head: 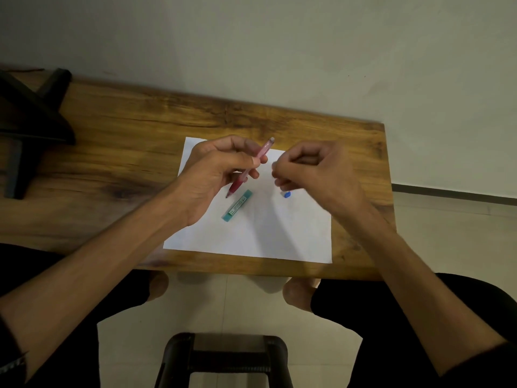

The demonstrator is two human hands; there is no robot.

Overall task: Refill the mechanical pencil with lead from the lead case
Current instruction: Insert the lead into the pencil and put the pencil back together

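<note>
My left hand [215, 175] grips a pink mechanical pencil [263, 151] above a white sheet of paper [260, 233]. The pencil slants, its dark tip low at the left and its pale cap end up at the right. My right hand [316, 169] hovers just right of the pencil with its fingers curled; the fingertips seem to pinch something tiny, too blurred to name. A teal lead case [237, 206] lies flat on the paper below the pencil tip. A small blue piece [287, 194] rests on the paper under my right hand.
The paper lies on a wooden table [126, 130] against a pale wall. A dark stand [30, 113] occupies the table's far left. The table's right edge is close to my right forearm. A black stool [223, 357] stands on the tiled floor below.
</note>
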